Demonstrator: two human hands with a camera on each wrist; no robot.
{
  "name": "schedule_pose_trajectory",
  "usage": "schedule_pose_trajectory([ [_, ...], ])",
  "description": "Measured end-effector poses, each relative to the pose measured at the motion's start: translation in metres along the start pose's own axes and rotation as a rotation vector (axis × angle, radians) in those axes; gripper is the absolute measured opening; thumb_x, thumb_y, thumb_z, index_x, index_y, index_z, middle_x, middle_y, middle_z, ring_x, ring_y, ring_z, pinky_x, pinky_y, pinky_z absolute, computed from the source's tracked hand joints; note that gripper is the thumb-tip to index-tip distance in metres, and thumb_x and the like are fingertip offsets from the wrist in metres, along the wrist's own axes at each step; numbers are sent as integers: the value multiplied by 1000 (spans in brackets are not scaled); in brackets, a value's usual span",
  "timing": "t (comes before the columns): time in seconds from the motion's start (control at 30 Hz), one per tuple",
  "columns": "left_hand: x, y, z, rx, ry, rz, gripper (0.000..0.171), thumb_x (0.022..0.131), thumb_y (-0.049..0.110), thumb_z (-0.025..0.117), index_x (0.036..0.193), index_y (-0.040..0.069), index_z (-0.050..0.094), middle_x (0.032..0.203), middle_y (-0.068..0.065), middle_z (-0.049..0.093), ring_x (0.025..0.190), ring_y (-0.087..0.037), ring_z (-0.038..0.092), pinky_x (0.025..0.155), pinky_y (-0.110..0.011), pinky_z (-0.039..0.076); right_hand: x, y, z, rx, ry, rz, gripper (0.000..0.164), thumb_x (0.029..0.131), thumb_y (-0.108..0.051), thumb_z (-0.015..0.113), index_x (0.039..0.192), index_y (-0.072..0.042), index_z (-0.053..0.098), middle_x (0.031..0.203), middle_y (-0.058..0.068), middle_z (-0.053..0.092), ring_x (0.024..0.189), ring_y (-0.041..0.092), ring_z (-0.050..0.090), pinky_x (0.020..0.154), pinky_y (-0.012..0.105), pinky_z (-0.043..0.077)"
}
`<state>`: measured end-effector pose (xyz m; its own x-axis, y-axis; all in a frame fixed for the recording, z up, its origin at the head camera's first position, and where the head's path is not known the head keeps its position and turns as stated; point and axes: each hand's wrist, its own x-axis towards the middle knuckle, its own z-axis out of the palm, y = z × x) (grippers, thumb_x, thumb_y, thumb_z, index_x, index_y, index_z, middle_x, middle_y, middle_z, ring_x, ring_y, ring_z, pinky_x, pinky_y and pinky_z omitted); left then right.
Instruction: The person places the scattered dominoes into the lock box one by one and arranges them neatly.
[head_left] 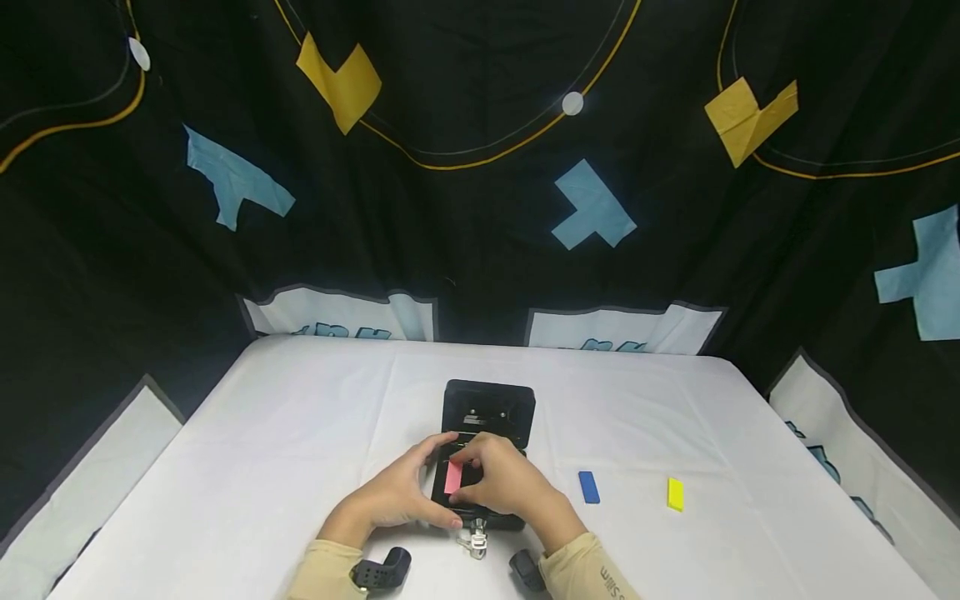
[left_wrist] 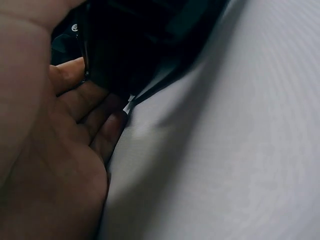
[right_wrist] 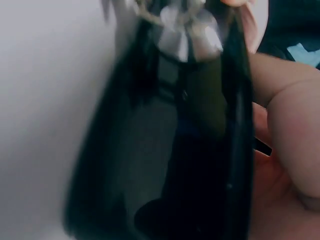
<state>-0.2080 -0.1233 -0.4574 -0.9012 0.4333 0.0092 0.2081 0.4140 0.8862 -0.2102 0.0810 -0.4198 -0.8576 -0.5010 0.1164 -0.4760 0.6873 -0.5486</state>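
Observation:
An open black case [head_left: 489, 407] stands on the white table with its lid raised at the back. At its left side my left hand [head_left: 393, 493] holds it, thumb by the front edge and index finger by the rear. In the left wrist view, the other fingers [left_wrist: 107, 132] lie along the case's dark side. My right hand [head_left: 510, 482] pinches a pink block [head_left: 453, 477] between thumb and fingers, over the left part of the case's inside. A metal clasp [head_left: 477, 540] hangs at the front. The right wrist view shows the case's glossy front wall [right_wrist: 150, 145] close up.
On the table [head_left: 750, 533] to the right of the case lie a blue block [head_left: 588, 487] and, farther right, a yellow block [head_left: 676, 494]. A black curtain [head_left: 480, 242] with blue and yellow patches hangs behind the table.

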Motion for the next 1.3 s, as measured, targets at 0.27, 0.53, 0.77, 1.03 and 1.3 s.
schedule_pose_trajectory([
  [0.27,1,-1,0,-11,-13,16,112,60,33,99,154,22,39,155,-14,38,143,-40,31,110,-70,24,3,-12,13,-142,-23,20,39,79,-21,88,115,-9,77,111,-3,68,110,18,61,100,40,50],
  [0.53,1,0,0,-12,-9,40,112,60,33,98,154,20,39,154,-14,39,143,-37,32,112,-66,22,5,-17,15,-137,-16,72,38,80,-20,86,116,-10,76,115,-1,67,114,24,61,100,47,50],
  [0.77,1,2,0,-17,-11,35,111,61,30,99,154,20,39,156,-16,38,144,-39,30,112,-68,22,6,-10,14,-115,-19,42,42,78,-22,88,117,-11,76,115,-3,70,113,18,61,101,40,49],
  [1.03,0,3,1,-10,7,-3,113,57,33,99,153,23,40,156,-16,37,143,-42,32,110,-71,23,-8,6,-15,47,-13,23,54,73,-27,92,122,-12,74,113,-3,69,92,14,59,78,29,53],
  [1.3,1,4,3,-22,23,2,114,55,31,100,153,23,41,155,-15,40,143,-41,32,112,-69,21,-31,40,-58,239,-40,43,63,65,-23,96,122,-11,73,118,1,71,97,19,62,88,45,52],
])
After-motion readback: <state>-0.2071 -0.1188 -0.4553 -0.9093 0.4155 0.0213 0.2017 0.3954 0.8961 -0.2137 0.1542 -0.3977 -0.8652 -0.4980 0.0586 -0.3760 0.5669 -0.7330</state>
